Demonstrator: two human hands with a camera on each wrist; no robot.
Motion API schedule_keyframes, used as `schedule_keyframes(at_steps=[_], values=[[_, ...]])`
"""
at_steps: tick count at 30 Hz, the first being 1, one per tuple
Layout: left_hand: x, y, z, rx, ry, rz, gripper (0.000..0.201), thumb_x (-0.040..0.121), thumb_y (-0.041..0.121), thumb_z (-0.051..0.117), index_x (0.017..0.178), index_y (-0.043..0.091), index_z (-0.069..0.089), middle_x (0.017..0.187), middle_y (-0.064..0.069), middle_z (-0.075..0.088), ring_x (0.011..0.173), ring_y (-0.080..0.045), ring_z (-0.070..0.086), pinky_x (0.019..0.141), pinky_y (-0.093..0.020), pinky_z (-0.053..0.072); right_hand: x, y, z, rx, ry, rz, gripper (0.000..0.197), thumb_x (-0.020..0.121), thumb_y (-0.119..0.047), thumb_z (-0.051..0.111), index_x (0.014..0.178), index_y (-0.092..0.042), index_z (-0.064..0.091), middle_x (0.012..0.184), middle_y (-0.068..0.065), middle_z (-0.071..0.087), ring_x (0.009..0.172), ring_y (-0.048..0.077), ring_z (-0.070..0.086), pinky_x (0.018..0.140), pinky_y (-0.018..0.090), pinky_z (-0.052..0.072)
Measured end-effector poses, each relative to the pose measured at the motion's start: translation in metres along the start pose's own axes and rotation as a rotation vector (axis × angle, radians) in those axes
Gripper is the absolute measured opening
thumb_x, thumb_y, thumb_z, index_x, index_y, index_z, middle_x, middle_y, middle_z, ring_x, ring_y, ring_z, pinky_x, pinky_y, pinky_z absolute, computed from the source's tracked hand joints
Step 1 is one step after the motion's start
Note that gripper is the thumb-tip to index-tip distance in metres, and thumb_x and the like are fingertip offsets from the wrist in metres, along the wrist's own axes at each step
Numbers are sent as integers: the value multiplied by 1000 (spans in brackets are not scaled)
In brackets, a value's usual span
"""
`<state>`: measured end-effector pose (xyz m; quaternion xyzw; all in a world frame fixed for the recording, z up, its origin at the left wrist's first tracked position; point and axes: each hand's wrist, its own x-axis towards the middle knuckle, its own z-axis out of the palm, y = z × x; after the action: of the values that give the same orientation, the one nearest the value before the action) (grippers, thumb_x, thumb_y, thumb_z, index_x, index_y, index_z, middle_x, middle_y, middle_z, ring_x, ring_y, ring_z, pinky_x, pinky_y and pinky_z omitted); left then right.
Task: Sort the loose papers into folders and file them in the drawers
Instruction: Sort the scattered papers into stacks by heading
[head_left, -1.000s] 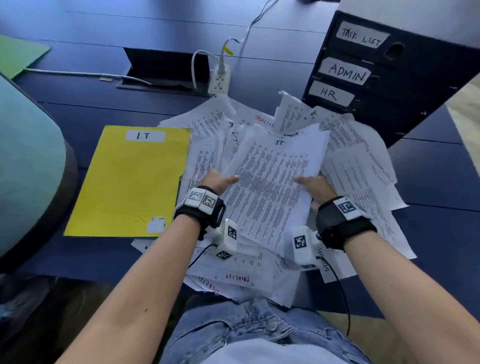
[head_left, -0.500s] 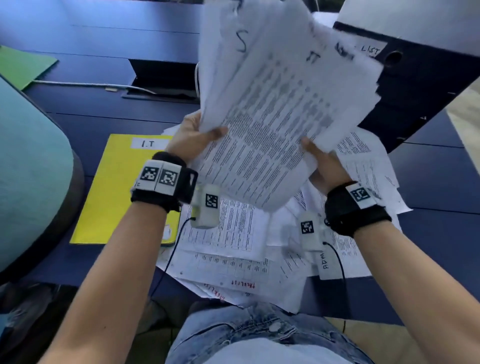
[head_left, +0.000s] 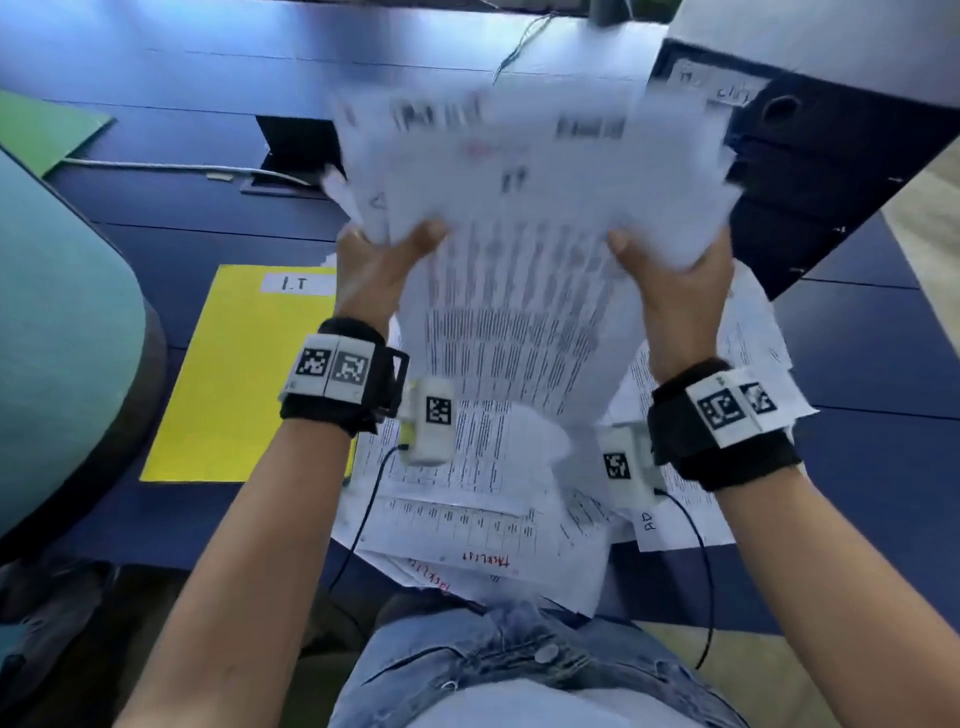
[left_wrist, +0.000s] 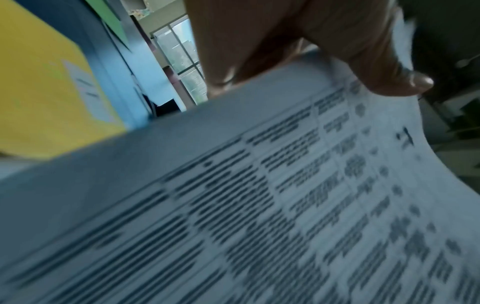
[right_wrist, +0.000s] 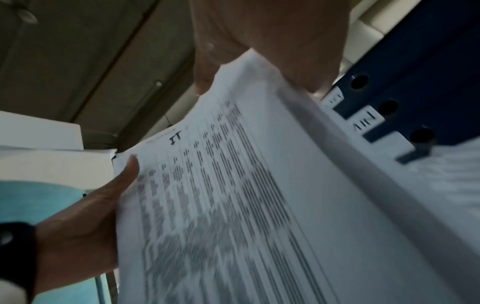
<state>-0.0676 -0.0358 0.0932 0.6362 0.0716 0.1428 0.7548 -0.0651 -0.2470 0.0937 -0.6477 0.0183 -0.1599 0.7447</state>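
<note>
both hands hold up a thick bunch of papers above the bench. the left hand grips the left side of the bunch, with the thumb on the front sheet and the other fingers behind. the right hand grips the right side the same way, thumb in front. so each grip is closed around the bunch, not wide.

the bunch is lifted off the bench and leans away from the person. the top part is blurry. in the right wrist view the front sheet has rows of print and the letters "it" written near its top edge. the left wrist view shows the left thumb pressed on the printed sheet.

more loose papers lie spread on the bench under the hands, reaching the near edge. some have red writing on them.

a yellow folder lies flat on the bench, just left of the loose papers. it has a white label at its far end. a green folder lies at the far left of the bench, well apart from the rest.

the dark blue drawers stand on the bench at the far right, behind the lifted bunch. they have white labels and round holes on the fronts. the label words are too blurry to read.
</note>
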Motion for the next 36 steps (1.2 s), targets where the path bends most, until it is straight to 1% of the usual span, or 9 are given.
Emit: schedule_keyframes(at_steps=[5, 8, 12, 14, 17, 20, 27, 33, 36], values=[[-19, -40, -2, 152, -47, -146, 34, 68, 10, 79, 99, 10, 65, 78, 15, 70, 73, 5, 66, 66, -10, 49, -26, 43, -4, -219, -66, 140, 19, 79, -8, 71, 88, -11, 54, 79, 3, 58, 65, 2, 59, 60, 22, 48], [-13, -50, -3, 237, -13, -204, 27, 75, 6, 73, 101, 6, 64, 80, 8, 66, 64, 4, 64, 62, -12, 49, -22, 50, -5, -315, -64, 139, 21, 87, -14, 64, 73, -17, 49, 65, -5, 48, 50, -7, 48, 49, 13, 39], [5, -51, -10, 338, 3, -274, 30, 78, 8, 72, 104, -3, 61, 84, -5, 63, 75, -19, 60, 69, -24, 48, -11, 63, -17, -482, -38, 244, 23, 98, -36, 43, 85, -17, 48, 80, -2, 51, 70, 10, 46, 64, 21, 37], [9, -55, -15, 385, -22, -324, 35, 80, 7, 69, 110, -7, 58, 93, -10, 60, 84, -20, 58, 76, -26, 46, -8, 82, -31, -787, -76, 384, 29, 97, -33, 43, 111, -8, 50, 109, 7, 57, 95, 21, 50, 83, 30, 38], [12, -71, -27, 496, -4, -416, 34, 82, 7, 67, 112, -7, 57, 96, -12, 59, 88, -20, 56, 79, -27, 45, -17, 104, -49, -1180, -298, 635, 75, 81, -29, 65, 139, -4, 25, 144, 19, 30, 131, 37, 30, 106, 49, 30], [13, -95, -41, 615, 2, -519, 42, 77, 13, 73, 110, -8, 57, 110, -21, 63, 100, -32, 62, 91, -43, 50, -34, 112, -54, -1277, -416, 697, 100, 74, -29, 74, 145, -6, 7, 151, 20, 9, 138, 41, 10, 110, 55, 21], [8, -121, -49, 781, -20, -595, 36, 86, 6, 59, 119, -7, 54, 118, -25, 59, 109, -37, 57, 90, -41, 48, -29, 110, -65, -1366, -275, 455, 40, 86, 2, 52, 125, 6, 45, 128, 26, 45, 117, 41, 46, 91, 42, 42], [10, -123, -57, 706, -58, -635, 36, 88, 4, 57, 121, -10, 49, 100, -16, 53, 96, -29, 55, 80, -31, 43, -18, 73, -27, -1138, -274, -162, 33, 86, 10, 46, 110, -2, 65, 82, 20, 67, 74, 28, 61, 80, 40, 51], [13, -124, -61, 601, -41, -617, 39, 89, 9, 59, 121, -12, 51, 99, -17, 57, 85, -26, 56, 75, -31, 44, -28, 75, 4, -982, -397, -430, 19, 80, 6, 57, 86, -5, 71, 75, 8, 71, 71, 20, 64, 88, 29, 35]])
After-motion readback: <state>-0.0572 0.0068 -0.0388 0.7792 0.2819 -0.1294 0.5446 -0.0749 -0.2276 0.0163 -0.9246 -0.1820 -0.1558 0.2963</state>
